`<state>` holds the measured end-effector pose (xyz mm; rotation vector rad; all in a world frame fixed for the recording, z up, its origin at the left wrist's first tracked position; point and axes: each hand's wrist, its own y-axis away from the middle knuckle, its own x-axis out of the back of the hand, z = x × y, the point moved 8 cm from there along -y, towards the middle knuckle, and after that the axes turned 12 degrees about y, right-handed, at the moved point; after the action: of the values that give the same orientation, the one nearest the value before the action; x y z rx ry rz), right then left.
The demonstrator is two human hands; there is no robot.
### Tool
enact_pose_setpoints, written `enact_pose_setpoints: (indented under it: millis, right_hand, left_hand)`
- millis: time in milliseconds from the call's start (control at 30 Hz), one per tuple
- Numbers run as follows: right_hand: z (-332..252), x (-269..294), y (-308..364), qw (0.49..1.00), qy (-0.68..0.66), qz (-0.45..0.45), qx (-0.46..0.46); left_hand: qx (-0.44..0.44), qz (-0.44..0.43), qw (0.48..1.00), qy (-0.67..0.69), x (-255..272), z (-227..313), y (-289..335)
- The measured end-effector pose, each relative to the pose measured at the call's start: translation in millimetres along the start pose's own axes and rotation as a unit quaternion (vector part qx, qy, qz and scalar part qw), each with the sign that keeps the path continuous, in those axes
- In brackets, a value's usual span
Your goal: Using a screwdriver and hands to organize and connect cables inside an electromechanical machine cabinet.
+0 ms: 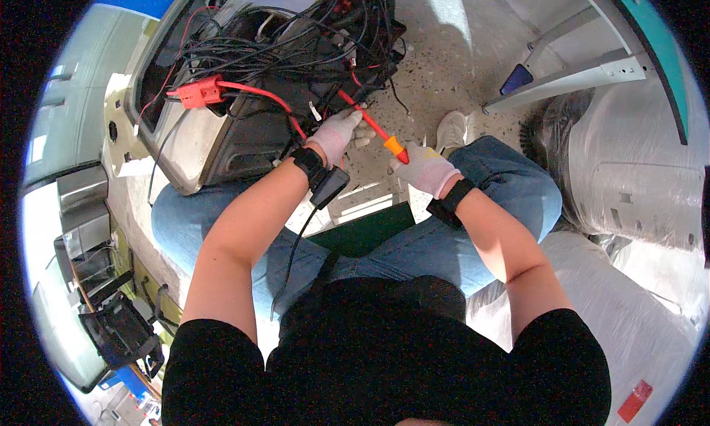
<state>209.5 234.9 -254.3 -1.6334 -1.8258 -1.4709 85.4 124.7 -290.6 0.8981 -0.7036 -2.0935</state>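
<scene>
Between your spread legs sits a dark green panel. Just ahead, your gloved right hand, banded in black at the wrist, is closed with fingers curled around the butt end of the screwdriver. From that hand the screwdriver runs out toward 10 or 11 o'clock, its orange-and-red handle nearest your fingers and its long red shaft beyond.

Your left hand, gloved too, is at about 10 o'clock from your right. Its fingers are half bent, and the shaft crosses right at their tips, on the 1 o'clock side of that hand; you cannot tell from here whether they grip the shaft or only lie beside it. A black box with a cord hangs at the left wrist. Past the left fingers, the shaft's far end reaches the near edge of the wires; what it touches there is too cluttered to make out.

The casing spreads toward 10 o'clock from your lap, with the tangle of black wires heaped over it. A red connector lies on it at 10 o'clock from your left hand, and its red cable curves back close to that hand. A pale shoe stands at 1 o'clock from your right hand.

Farther off, a metal frame stands at 2 o'clock, a film-wrapped bundle near 3, and a black chair at 8.
</scene>
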Motion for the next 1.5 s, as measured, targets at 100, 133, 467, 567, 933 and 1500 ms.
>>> enact_pose_setpoints:
  millis: [100,133,467,567,933,1500]
  right_hand:
    - [-0.9,1.3,0.4,1.000,-0.008,0.001,-0.002]
    - [-2.9,1.9,0.5,1.000,-0.015,0.001,0.007]
    - [-3.5,4.0,1.7,1.000,-0.012,-0.015,-0.006]
    - [-1.5,3.5,1.5,1.000,-0.014,-0.006,-0.014]
    - [21.6,17.9,3.0,0.993,-0.033,0.066,-0.096]
    - [46.5,1.1,-9.7,0.924,-0.361,0.034,-0.121]
  left_hand:
    - [-0.004,0.004,1.000,0.003,-0.2,1.5,0.8]
    - [-0.005,0.004,1.000,0.001,-0.3,1.8,1.0]
    - [-0.017,-0.005,1.000,0.007,-1.0,2.1,1.2]
    - [-0.018,-0.009,1.000,0.010,-0.7,1.8,0.0]
    - [-0.034,0.001,0.999,0.019,-4.2,1.4,-9.1]
    - [-0.034,0.005,0.999,0.025,-11.3,2.4,-6.6]
